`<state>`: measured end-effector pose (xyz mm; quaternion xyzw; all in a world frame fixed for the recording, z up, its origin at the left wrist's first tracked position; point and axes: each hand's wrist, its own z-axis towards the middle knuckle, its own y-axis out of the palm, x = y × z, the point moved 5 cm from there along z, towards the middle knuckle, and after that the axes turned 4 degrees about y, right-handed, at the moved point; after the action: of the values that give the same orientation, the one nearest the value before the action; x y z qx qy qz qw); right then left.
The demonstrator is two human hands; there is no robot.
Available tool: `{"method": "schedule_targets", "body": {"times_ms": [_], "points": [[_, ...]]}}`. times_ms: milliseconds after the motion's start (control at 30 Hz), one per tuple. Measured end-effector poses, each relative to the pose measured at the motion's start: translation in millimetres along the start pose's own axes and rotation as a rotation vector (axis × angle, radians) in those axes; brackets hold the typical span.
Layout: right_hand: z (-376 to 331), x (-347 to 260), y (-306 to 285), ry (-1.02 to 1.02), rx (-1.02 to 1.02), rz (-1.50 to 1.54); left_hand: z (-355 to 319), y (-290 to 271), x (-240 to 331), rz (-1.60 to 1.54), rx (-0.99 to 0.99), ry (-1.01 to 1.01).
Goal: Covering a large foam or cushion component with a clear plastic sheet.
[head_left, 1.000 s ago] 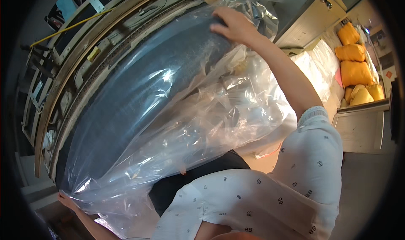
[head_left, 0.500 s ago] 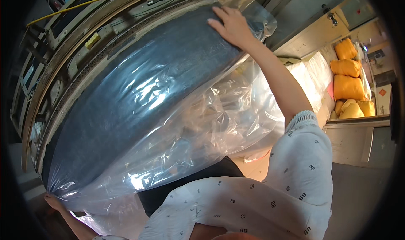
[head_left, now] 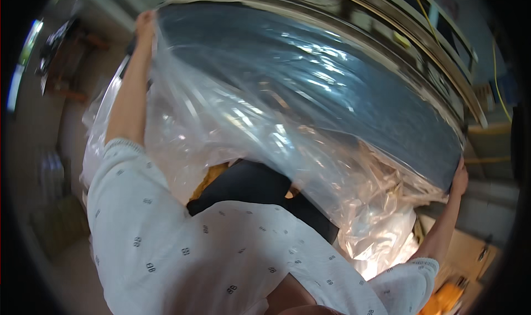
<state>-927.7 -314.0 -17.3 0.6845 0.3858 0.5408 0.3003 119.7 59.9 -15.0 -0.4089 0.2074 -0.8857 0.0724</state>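
A wide sheet of clear plastic film (head_left: 232, 113) hangs in folds toward my body and runs up over a long, dark blue-grey surface (head_left: 387, 110). At the far left end of that surface, my left hand (head_left: 145, 24) is closed on the film's edge with the arm stretched out. My right hand (head_left: 460, 176) is at the surface's right end, its fingers curled on the film at the corner, slightly blurred. Under both hands, the parts of the film they grip are mostly hidden.
Behind the dark surface runs a long curved machine frame (head_left: 354, 2) with rails and a small yellow piece (head_left: 402, 40) on it. A yellow cord (head_left: 500, 94) hangs at the right. Orange bundles (head_left: 445, 298) lie at the lower right. Blurred items stand along the left.
The view has swung to the left. My right hand, spread flat on the film before, is now closed at the right corner. My left hand still grips the film at the left end.
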Motion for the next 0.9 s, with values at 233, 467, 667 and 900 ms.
{"method": "schedule_targets", "body": {"times_ms": [233,467,667,900], "points": [[347,209,95,1.691,-0.809,2.917,-10,-37,41,-0.409,-0.007,-0.072],[641,405,59,1.165,0.378,4.123,-3,-23,16,-0.355,0.098,-0.089],[687,440,0,-0.332,-0.249,4.184,-16,-35,43,-0.200,0.164,-0.031],[509,410,-78,-0.328,-0.233,3.464,-14,-41,58,-0.139,0.173,-0.021]]}}
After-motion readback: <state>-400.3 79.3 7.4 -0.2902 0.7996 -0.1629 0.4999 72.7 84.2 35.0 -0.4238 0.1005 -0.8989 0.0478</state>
